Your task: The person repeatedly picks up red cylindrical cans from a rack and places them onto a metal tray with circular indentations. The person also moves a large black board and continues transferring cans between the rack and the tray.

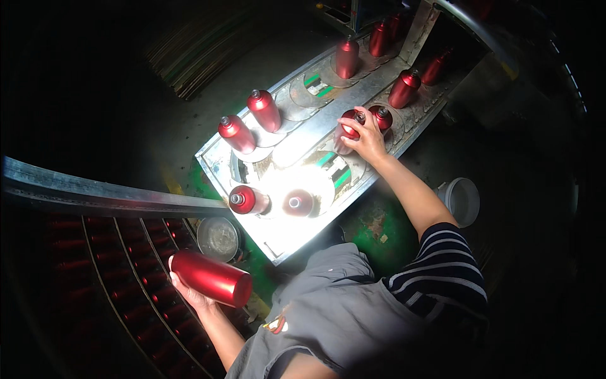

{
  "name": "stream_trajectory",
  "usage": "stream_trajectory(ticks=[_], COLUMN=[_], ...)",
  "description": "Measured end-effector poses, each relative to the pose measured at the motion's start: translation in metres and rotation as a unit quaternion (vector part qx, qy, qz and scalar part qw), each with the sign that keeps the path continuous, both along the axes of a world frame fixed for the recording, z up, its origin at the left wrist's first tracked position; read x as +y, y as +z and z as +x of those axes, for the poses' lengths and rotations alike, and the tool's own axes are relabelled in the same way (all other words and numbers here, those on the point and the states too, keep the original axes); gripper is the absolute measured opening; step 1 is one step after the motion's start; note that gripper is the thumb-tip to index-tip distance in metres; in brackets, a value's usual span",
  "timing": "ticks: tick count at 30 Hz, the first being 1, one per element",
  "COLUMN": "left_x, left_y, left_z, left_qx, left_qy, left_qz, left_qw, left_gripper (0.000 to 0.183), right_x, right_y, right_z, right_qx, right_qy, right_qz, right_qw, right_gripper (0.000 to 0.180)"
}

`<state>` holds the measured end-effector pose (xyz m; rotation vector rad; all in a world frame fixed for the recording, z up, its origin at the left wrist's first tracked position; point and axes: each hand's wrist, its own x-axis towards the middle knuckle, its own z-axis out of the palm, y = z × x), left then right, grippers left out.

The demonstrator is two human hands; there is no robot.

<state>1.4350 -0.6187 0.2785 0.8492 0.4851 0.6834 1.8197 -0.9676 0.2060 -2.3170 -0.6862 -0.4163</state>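
Note:
My left hand (189, 289) grips a glossy red bottle (213, 277) near its far end, and the bottle lies tilted with its flat base towards me. Over the conveyor (326, 116), my right hand (367, 137) has its fingers around the shoulder and neck of another red bottle (349, 127). Close behind that hand stands a red bottle (381, 116), partly covered by the fingers. Two bottles stand at the near end: a red bottle (244, 200) and a glare-washed bottle (298, 203). Overlapping round plates (303, 94) carry the bottles.
Along the far lane stand red bottles (236, 135), with others farther back. Stacked rows of red bottles (151, 279) fill the dark lower left, below a metal rail (109, 189). A round metal container (218, 239) and a white bucket (461, 203) flank the conveyor.

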Motion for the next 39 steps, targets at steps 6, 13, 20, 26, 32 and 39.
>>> stream_trajectory(ticks=[6,13,20,26,32,39], left_x=[-0.032,-0.094,-0.093,-0.088,-0.087,-0.109], left_y=[0.059,-0.005,-0.110,-0.124,-0.100,-0.037], left_z=[0.169,0.410,0.498,0.503,0.493,0.453], left_qx=[-0.024,0.045,0.223,0.352,0.415,0.283], left_qy=[-0.014,0.000,0.004,0.004,-0.009,0.029], left_qz=[0.256,0.572,0.610,0.613,0.624,0.598], left_qw=[0.966,0.819,0.760,0.707,0.662,0.749], left_gripper=[0.052,0.038,0.036,0.041,0.045,0.040], right_x=[-0.017,-0.095,-0.196,-0.171,-0.145,-0.156], right_y=[-0.029,0.015,0.025,-0.024,-0.103,-0.113], right_z=[0.057,0.063,0.066,0.147,0.268,0.320], right_qx=[0.086,0.080,0.156,0.112,0.175,0.134], right_qy=[-0.016,-0.020,-0.183,-0.063,-0.190,-0.090], right_qz=[-0.027,0.005,0.140,0.162,0.195,0.265], right_qw=[0.996,0.997,0.961,0.978,0.946,0.951], right_gripper=[0.054,0.054,0.054,0.065,0.062,0.025])
